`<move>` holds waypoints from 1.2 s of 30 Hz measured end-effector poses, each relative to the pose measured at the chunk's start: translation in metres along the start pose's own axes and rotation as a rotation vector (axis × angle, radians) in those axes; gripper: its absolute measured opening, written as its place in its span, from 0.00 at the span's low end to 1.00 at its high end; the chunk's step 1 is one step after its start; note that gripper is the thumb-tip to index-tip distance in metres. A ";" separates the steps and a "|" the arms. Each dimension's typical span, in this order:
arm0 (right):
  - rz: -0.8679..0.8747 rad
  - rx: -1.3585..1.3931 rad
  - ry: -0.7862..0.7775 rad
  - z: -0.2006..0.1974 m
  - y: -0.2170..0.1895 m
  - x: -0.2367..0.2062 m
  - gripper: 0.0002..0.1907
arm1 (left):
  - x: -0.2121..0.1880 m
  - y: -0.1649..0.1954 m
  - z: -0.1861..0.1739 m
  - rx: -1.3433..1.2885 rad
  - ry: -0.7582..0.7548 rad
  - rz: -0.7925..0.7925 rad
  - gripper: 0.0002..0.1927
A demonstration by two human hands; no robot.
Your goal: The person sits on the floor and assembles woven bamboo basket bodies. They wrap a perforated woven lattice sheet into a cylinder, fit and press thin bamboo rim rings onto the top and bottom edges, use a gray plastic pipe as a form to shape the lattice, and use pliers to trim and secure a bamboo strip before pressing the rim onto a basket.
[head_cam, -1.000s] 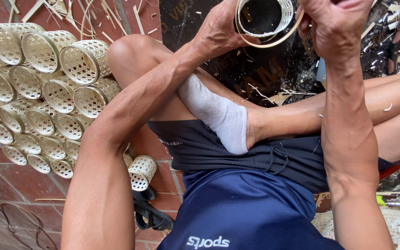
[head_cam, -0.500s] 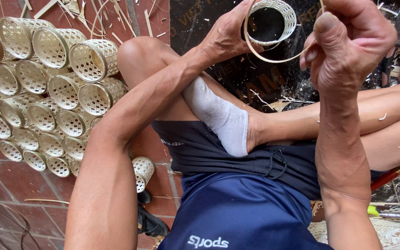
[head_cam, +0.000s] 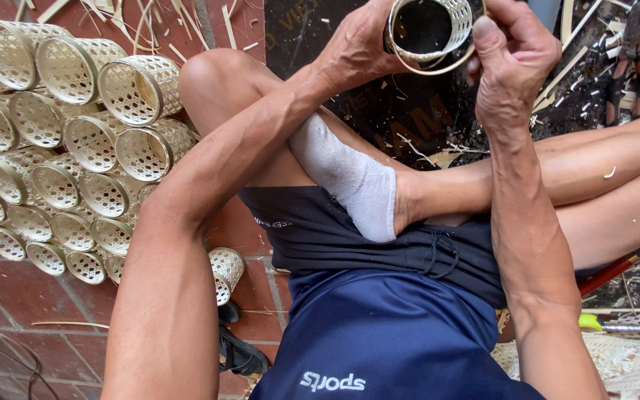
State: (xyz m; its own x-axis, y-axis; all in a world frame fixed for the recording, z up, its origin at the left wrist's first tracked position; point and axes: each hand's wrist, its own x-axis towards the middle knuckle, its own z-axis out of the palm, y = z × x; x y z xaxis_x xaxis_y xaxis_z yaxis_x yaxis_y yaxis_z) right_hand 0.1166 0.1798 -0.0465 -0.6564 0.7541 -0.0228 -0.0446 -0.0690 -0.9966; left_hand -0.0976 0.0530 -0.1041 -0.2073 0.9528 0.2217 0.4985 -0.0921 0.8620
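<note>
Nearest the camera, at six o'clock, a dark blue shirt (head_cam: 379, 333) and dark shorts (head_cam: 335, 230) fill the bottom of the view, with a white-socked foot (head_cam: 353, 185) tucked across the lap. Beyond them both forearms rise toward twelve o'clock, where the hands meet on a small cylindrical basket of pale woven bamboo strips (head_cam: 438, 26). The left hand (head_cam: 361, 48) clasps its wall from the nine o'clock side; the right hand (head_cam: 516, 63) pinches a thin loose bamboo hoop (head_cam: 427, 68) that rings the basket's open mouth, thumb pressed at the three o'clock edge. Over the last second the basket has been turned and lifted toward the top edge, and the hoop has drawn in closer about the rim, so it looks, as a judgement, like a rim band being seated. At nine to eleven o'clock a stack of finished woven bamboo baskets (head_cam: 75, 141) lies on its side on red brick paving (head_cam: 9, 296), with one stray basket (head_cam: 224, 274) by the hip. At one to three o'clock a dark board (head_cam: 409, 118) is strewn with bamboo shavings, and dark pliers (head_cam: 635, 52) lie at two o'clock.
</note>
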 end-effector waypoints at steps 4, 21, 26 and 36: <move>0.016 0.086 -0.009 -0.002 0.012 0.003 0.14 | -0.002 -0.004 0.004 -0.020 -0.019 -0.039 0.38; 0.035 0.129 -0.061 -0.013 0.028 0.009 0.15 | -0.004 0.001 0.000 0.137 -0.106 -0.108 0.46; -0.096 -0.144 -0.168 -0.013 0.016 0.002 0.23 | -0.003 0.001 0.003 0.127 -0.094 -0.062 0.40; -0.443 -0.822 -0.163 -0.002 -0.001 -0.008 0.42 | 0.004 0.006 -0.002 0.147 -0.051 -0.010 0.47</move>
State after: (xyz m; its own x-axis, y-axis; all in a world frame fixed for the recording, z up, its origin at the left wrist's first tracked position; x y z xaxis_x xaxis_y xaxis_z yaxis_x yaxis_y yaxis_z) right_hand 0.1229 0.1753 -0.0459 -0.8066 0.4968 0.3203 0.1890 0.7301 -0.6566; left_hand -0.0970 0.0555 -0.0976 -0.1718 0.9672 0.1870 0.6153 -0.0429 0.7871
